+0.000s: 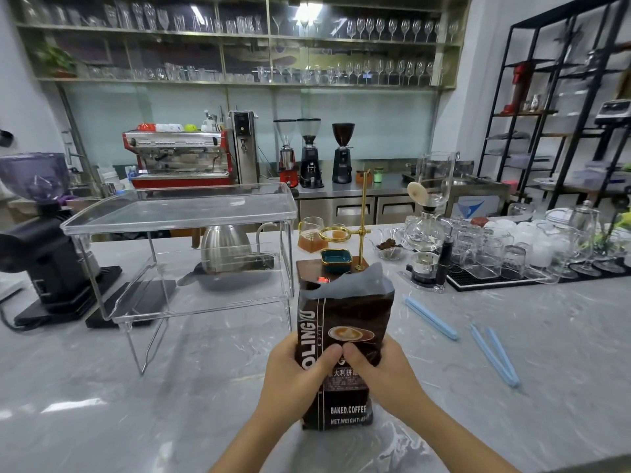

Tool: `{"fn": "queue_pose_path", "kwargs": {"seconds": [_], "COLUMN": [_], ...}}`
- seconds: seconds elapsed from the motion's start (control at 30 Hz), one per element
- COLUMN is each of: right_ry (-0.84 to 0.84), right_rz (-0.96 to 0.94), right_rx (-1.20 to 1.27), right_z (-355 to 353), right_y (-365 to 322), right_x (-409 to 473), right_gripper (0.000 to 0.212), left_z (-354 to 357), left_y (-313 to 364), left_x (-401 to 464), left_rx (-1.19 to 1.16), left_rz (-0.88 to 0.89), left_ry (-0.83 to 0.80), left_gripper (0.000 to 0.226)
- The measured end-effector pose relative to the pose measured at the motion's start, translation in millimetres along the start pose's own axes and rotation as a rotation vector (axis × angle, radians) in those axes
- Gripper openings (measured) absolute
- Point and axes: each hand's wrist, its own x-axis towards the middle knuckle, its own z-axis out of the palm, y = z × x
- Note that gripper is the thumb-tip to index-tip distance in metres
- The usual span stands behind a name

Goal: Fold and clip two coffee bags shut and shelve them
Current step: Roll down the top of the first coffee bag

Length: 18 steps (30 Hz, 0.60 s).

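1. A dark brown foil coffee bag with a latte picture and white lettering is held upright on a grey marbled stone counter, near and centre in the scene.
2. The bag's top is open and unfolded; its grey inner lining is seen at the ragged mouth.
3. The left hand is wrapped round the bag's left side, with the thumb pressed on the front panel.
4. The right hand is wrapped round the bag's right side, its thumb laid on the front just beside the left thumb.
5. A long pale blue plastic sealing clip is laid closed on the counter to the right of the bag, apart from it.
6. A second pale blue plastic clip is laid further right and nearer, spread open in a narrow V.
7. A clear acrylic two-tier shelf rack is set on the counter to the left of the bag and further away.
8. A steel gooseneck kettle is seen through the rack, behind it.
9. A black coffee grinder is placed at the far left.
10. A brass pour-over stand is set just behind the bag.
11. Clear glasses are gathered at the far right.
12. A red espresso machine is seen on the back counter.
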Motion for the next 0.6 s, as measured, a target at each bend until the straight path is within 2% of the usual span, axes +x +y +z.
{"fn": "queue_pose_path", "kwargs": {"seconds": [0.17,0.27,0.43,0.5,0.6], "right_ry": [-0.038,-0.117,-0.223,-0.161,0.055], "right_rz": [-0.088,-0.151,-0.134,-0.166,-0.211], "right_rx": [0.036,0.029,0.081,0.111,0.111], "right_z": [-17,-28,-36,-33,-22], "right_y": [-42,-67,-75,-71,-60], "right_x": [0,3,1,-2,-13], "right_gripper": [0.033,0.04,0.052,0.06,0.067], "left_z": [-7,-12,-17,-17,-15], "left_y": [34,49,49,47,46], "left_x": [9,17,16,14,10], "left_rx": [-0.073,-0.043,-0.09,-0.113,-0.12], "left_rz": [0.082,0.115,0.102,0.123,0.143], "left_ry": [-0.035,-0.081,-0.096,-0.083,-0.053], "left_gripper": [0.019,0.026,0.027,0.026,0.028]}}
